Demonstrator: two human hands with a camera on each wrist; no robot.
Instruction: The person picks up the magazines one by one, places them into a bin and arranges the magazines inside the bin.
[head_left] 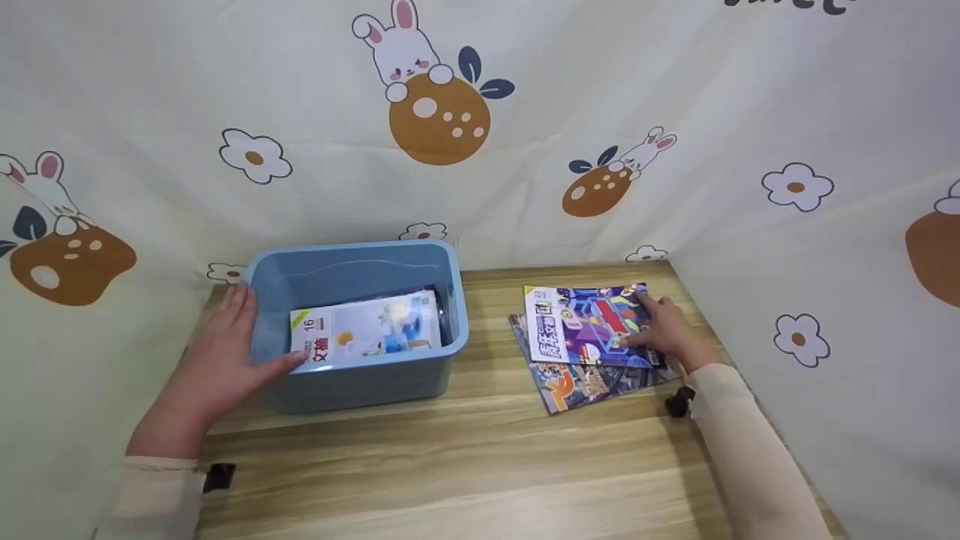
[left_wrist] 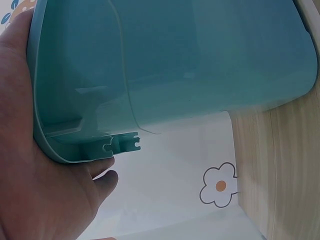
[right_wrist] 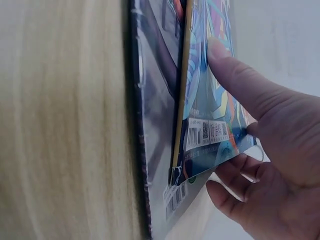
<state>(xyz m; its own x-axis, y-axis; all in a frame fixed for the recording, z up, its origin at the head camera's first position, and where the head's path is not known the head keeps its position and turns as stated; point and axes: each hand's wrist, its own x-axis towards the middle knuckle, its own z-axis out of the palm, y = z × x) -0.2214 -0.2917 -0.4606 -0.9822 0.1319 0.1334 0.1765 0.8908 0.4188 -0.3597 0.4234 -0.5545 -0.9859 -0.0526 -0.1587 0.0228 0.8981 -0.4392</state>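
Note:
On the left of the head view, my left hand (head_left: 212,369) holds the corner of a blue plastic bin (head_left: 375,387), thumb over the front rim and fingers along the left side. A white-covered magazine (head_left: 367,328) lies inside the bin, over a darker item (head_left: 444,315). To the right, my right hand (head_left: 670,331) pinches the right edge of a purple and blue magazine (head_left: 559,330). Its thumb (right_wrist: 240,80) presses on the cover, while the other fingers (right_wrist: 232,180) reach beneath the edge. Another magazine (head_left: 559,386) lies underneath, turned at an angle and partly covered.
The bin and magazines are on a wood-grain table (head_left: 465,465). A pale curtain (head_left: 322,90) printed with rabbits and flowers encloses the back and sides, close behind the bin. Small black pieces (head_left: 220,477) sit at both sleeve cuffs.

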